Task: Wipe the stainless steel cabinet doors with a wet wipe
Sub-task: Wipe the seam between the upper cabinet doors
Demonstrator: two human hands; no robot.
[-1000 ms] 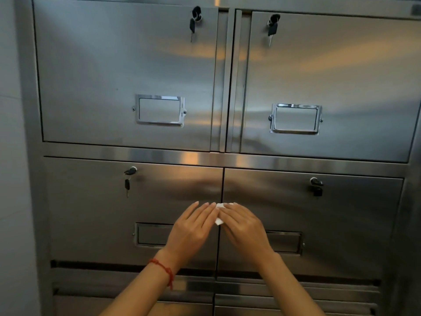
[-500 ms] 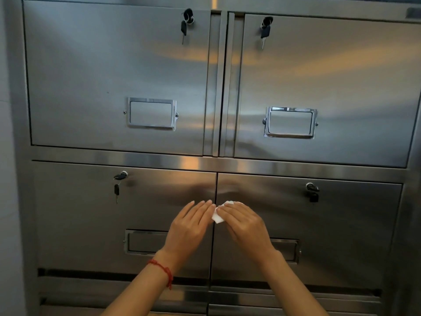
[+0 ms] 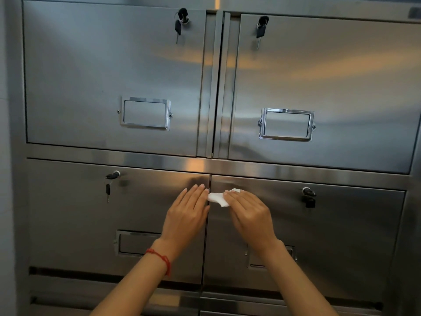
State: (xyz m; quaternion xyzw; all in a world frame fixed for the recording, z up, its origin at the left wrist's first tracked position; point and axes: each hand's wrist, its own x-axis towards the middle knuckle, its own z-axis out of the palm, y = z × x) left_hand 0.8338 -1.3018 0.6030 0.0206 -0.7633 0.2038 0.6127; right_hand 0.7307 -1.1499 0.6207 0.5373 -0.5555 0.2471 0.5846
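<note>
We stand close to a brushed stainless steel cabinet (image 3: 159, 164) with four doors in view, two above and two below. Our left hand (image 3: 185, 216) lies flat against the lower left steel door (image 3: 68, 224), fingers straight and close together, the fingertips reaching up near the door's top right corner beside the vertical seam; it holds nothing. A thin red string bracelet (image 3: 160, 258) circles the left wrist.

Our right hand (image 3: 249, 215) rests on the lower right steel door (image 3: 353, 236), just across the seam from the left hand. Its fingers press a small crumpled white wet wipe (image 3: 217, 198) against the metal near the top left corner of that door. Part of the wipe pokes out past the fingertips toward the seam, nearly touching the left hand's fingertips, and a small bit shows above the fingers. We cannot tell whether the thumb is tucked round the wipe.

Each lower door carries a rectangular recessed label frame, both partly covered by our forearms. The lower left door has a lock with a small black-headed key (image 3: 108, 191) hanging from it; the lower right door has a lock with a dark key (image 3: 308, 198) near its top right.

Above, the upper left steel door (image 3: 91, 76) and the upper right steel door (image 3: 341, 76) each bear a shiny chrome label holder, one at (image 3: 145, 112) and one at (image 3: 287, 124), and a lock with black keys dangling near the top, at (image 3: 181, 19) and (image 3: 260, 27). A warm orange reflection streaks across the upper doors.
</note>
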